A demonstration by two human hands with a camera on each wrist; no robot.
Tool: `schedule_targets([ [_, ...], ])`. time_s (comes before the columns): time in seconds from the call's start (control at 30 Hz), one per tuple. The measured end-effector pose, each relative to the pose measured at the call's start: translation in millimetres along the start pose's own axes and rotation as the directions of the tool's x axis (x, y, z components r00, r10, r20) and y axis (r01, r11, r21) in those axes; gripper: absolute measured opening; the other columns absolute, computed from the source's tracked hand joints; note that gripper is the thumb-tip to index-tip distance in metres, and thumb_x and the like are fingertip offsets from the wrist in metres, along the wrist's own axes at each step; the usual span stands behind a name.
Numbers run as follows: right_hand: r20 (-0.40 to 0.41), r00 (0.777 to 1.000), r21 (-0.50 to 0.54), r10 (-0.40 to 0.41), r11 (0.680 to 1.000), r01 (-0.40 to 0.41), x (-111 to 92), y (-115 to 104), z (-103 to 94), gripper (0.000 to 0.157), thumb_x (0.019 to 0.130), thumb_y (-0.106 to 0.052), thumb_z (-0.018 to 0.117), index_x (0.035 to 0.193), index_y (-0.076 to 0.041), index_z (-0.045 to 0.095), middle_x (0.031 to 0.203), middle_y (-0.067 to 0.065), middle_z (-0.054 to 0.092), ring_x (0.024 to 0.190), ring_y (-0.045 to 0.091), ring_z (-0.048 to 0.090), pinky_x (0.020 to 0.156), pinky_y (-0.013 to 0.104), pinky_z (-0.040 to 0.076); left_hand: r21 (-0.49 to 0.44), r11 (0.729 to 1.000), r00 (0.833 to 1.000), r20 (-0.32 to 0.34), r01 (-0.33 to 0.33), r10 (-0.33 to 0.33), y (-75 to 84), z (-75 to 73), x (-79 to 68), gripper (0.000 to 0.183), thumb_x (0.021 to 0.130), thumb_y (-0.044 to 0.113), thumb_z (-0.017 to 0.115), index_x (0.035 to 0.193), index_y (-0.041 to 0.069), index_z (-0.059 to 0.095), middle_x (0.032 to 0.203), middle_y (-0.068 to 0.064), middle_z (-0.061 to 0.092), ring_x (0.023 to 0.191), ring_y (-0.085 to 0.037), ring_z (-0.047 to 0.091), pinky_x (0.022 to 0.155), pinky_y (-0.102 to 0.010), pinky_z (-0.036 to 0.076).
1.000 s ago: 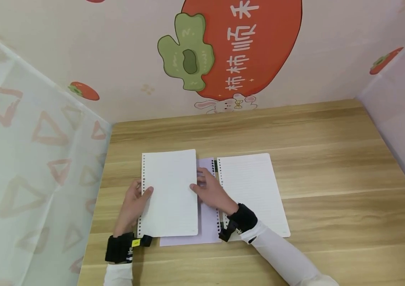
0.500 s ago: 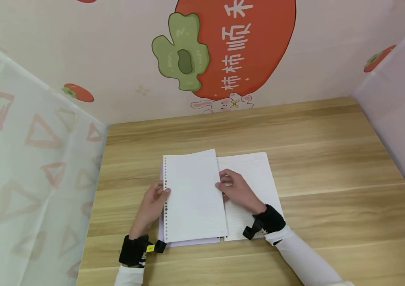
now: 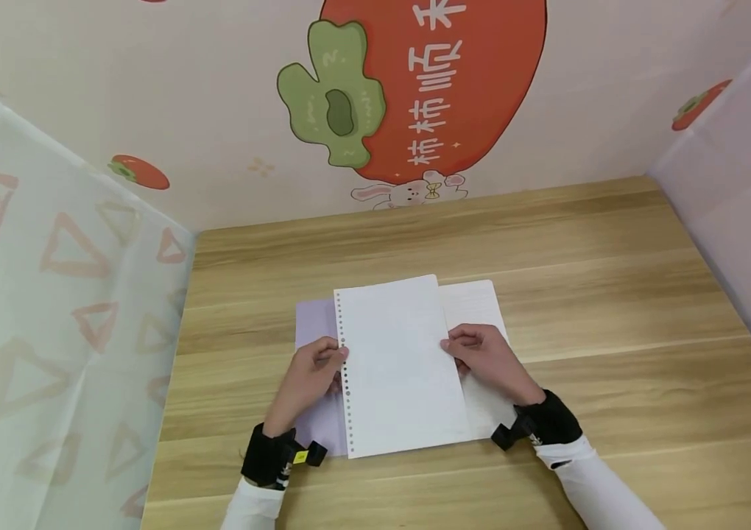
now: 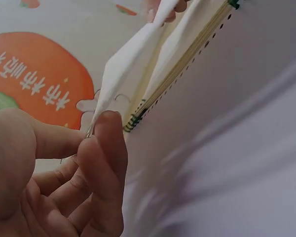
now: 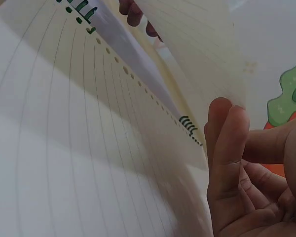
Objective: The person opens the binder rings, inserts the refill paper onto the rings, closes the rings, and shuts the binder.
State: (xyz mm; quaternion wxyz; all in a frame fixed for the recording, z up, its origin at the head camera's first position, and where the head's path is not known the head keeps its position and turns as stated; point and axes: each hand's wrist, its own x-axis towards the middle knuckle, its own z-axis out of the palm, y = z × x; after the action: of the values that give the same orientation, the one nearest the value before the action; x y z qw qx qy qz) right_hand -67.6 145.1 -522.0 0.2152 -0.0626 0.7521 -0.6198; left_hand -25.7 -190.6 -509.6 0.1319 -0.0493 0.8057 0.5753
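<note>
Between both hands a white loose-leaf sheet with a row of holes down its left edge is held above an open ring notebook. My left hand pinches the holed edge between thumb and fingers. At the opposite edge my right hand pinches the sheet the same way. Below lies the notebook's lilac cover on the left and its lined pages on the right. Green binding rings show in the right wrist view; from the head they are hidden under the sheet.
The notebook lies on a wood-grain table. A printed wall with a big red persimmon stands behind it, and a patterned white sheet hangs along the left side.
Both hands have carried the sheet to the right, from over the lilac cover to across the rings and the lined pages. More of the lilac cover shows on the left now.
</note>
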Motion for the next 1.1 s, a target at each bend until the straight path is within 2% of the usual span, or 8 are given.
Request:
schedule_targets([
  [0.17,-0.051,0.998,0.0,0.04,0.999,-0.04,-10.5,7.7,-16.0,0.034,0.099,-0.029,0.068,0.113,0.002,0.071,0.077,0.01,0.068,0.062,0.016,0.063,0.06,0.029,0.055,0.035,0.999,0.999,0.039,-0.039,0.038,3.0,13.7,6.5,0.022,0.103,0.025,0.063,0.11,0.007,0.073,0.082,-0.007,0.075,0.058,-0.024,0.066,0.053,-0.03,0.052],
  [0.33,-0.107,0.99,-0.011,0.088,0.996,-0.09,-19.5,11.6,-30.2,0.04,0.099,-0.032,0.068,0.118,0.003,0.069,0.083,0.01,0.07,0.065,0.015,0.062,0.061,0.027,0.054,0.053,0.994,0.993,0.077,-0.092,0.088,6.9,26.4,11.9,0.024,0.101,0.028,0.065,0.112,0.007,0.072,0.084,-0.003,0.076,0.06,-0.025,0.068,0.055,-0.029,0.053],
  [0.57,-0.144,0.982,-0.041,0.119,0.991,-0.126,-27.3,14.5,-45.2,0.045,0.099,-0.034,0.067,0.122,0.005,0.069,0.086,0.008,0.072,0.067,0.014,0.061,0.061,0.026,0.053,0.096,0.985,0.987,0.094,-0.142,0.133,12.7,38.3,17.4,0.02,0.101,0.027,0.066,0.11,0.01,0.072,0.084,-0.004,0.076,0.063,-0.025,0.068,0.057,-0.029,0.054],
  [0.7,-0.159,0.981,-0.053,0.113,0.991,-0.123,-29.1,16.9,-51.8,0.046,0.1,-0.035,0.066,0.123,0.005,0.068,0.085,0.006,0.072,0.066,0.013,0.06,0.06,0.025,0.051,0.14,0.976,0.983,0.095,-0.17,0.158,14.6,44.1,20.2,0.018,0.101,0.027,0.065,0.11,0.013,0.071,0.085,0.0,0.076,0.066,-0.019,0.067,0.06,-0.028,0.053],
  [0.8,-0.169,0.979,-0.047,0.114,0.991,-0.123,-30.3,18.8,-55.9,0.047,0.1,-0.036,0.066,0.124,0.005,0.067,0.083,0.003,0.07,0.066,0.012,0.058,0.059,0.025,0.049,0.222,0.953,0.978,0.065,-0.207,0.197,16.4,48.9,22.1,0.018,0.099,0.03,0.067,0.111,0.017,0.071,0.085,0.008,0.073,0.068,-0.012,0.064,0.063,-0.027,0.051],
  [0.9,-0.178,0.977,-0.038,0.12,0.991,-0.128,-32.1,21.1,-59.6,0.049,0.1,-0.036,0.066,0.124,0.006,0.066,0.082,0.0,0.07,0.066,0.011,0.057,0.059,0.025,0.049,0.332,0.912,0.969,0.031,-0.241,0.245,17.9,53.2,23.2,0.021,0.097,0.033,0.07,0.112,0.018,0.071,0.086,0.014,0.067,0.069,-0.007,0.058,0.064,-0.026,0.048],
  [0.97,-0.186,0.974,-0.038,0.126,0.99,-0.135,-33.2,22.6,-61.8,0.05,0.099,-0.038,0.066,0.124,0.006,0.066,0.083,-0.001,0.07,0.067,0.01,0.056,0.06,0.024,0.048,0.387,0.885,0.962,0.017,-0.259,0.274,19.4,55.5,23.1,0.025,0.097,0.035,0.07,0.114,0.017,0.07,0.087,0.013,0.065,0.069,-0.007,0.056,0.063,-0.027,0.047],
  [1.1,-0.199,0.971,-0.054,0.132,0.988,-0.145,-34.7,24.4,-65.5,0.051,0.099,-0.039,0.066,0.124,0.006,0.068,0.085,-0.001,0.073,0.067,0.009,0.057,0.06,0.024,0.048,0.468,0.83,0.942,0.014,-0.304,0.337,20.6,58.8,22.2,0.034,0.096,0.038,0.07,0.12,0.014,0.067,0.1,0.006,0.066,0.081,-0.011,0.057,0.07,-0.03,0.048],
])
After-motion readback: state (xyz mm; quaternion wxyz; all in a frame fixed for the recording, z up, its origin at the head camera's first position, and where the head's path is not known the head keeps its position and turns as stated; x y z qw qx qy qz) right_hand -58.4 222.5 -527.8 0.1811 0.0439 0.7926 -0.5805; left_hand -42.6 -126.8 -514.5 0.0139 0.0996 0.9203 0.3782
